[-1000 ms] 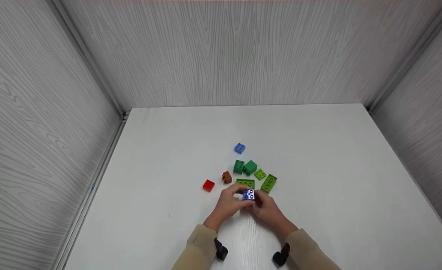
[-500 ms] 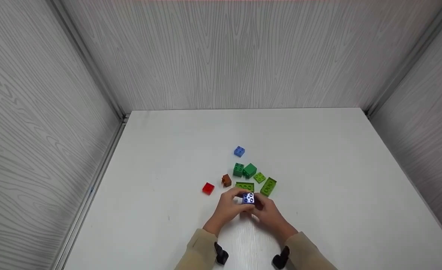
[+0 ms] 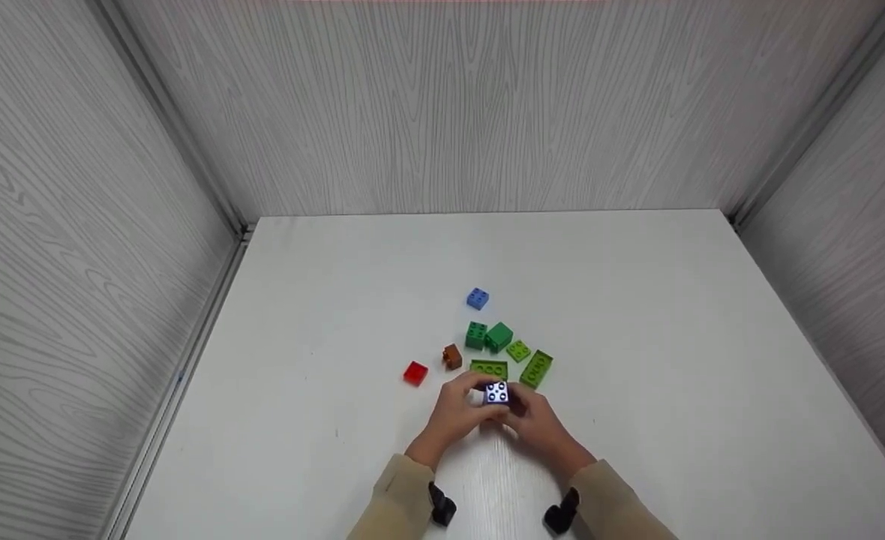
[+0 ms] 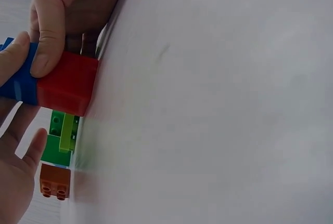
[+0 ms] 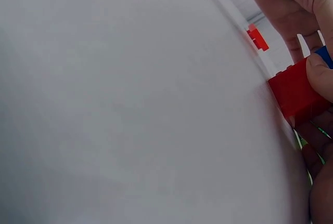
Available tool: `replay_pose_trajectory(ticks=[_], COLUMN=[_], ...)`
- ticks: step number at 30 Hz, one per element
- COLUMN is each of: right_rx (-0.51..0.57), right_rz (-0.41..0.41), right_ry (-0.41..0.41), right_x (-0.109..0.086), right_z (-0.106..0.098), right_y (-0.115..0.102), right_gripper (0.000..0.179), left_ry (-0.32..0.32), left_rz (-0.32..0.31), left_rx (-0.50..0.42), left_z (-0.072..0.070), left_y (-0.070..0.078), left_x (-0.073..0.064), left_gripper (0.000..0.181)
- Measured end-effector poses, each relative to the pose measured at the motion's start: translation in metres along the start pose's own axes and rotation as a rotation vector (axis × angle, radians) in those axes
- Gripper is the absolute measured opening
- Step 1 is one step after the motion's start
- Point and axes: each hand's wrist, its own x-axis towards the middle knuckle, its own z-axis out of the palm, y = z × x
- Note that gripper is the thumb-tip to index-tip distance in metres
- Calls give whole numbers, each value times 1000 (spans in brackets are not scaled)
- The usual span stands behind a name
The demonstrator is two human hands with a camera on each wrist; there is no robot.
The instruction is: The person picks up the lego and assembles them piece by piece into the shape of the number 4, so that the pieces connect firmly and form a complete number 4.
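Observation:
In front of me a stack is held between both hands: a blue building brick (image 3: 496, 392) on top of a red building brick (image 4: 67, 83). My left hand (image 3: 454, 412) pinches the blue brick between thumb and forefinger. From the other side my right hand (image 3: 538, 421) grips the stack, its thumb across the seam between red and blue in the left wrist view. Studs on the blue brick face up. Low over the white table sits the red brick; whether it touches the surface I cannot tell. Most of the red brick is hidden in the head view.
Beyond the hands lie lime bricks (image 3: 537, 368), a small lime plate (image 3: 518, 350), two green bricks (image 3: 476, 335) and a farther blue brick (image 3: 478, 298). A brown brick (image 3: 452, 357) and a flat red piece (image 3: 415, 373) are left of them. Grey wood-grain walls (image 3: 442, 112) surround the table.
More light glints off the blue brick's top face, which appears slightly turned. Both hands keep nearly the same place, and the loose bricks have not moved on the table.

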Motion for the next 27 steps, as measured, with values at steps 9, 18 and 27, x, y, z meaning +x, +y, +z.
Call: replay_pose_trajectory(ticks=[9, 18, 27], right_rx=[-57, -13, -27], right_rz=[11, 44, 83], right_ry=[-10, 0, -23], right_x=[-3, -1, -2], right_z=[-5, 0, 1], right_y=[-27, 0, -4], right_gripper=[36, 38, 36], left_ry=[43, 41, 46], left_rz=[-80, -99, -144], left_rx=[8, -63, -91], left_z=[9, 10, 7], left_y=[8, 7, 7], left_x=[-5, -8, -11], left_gripper=[41, 43, 38])
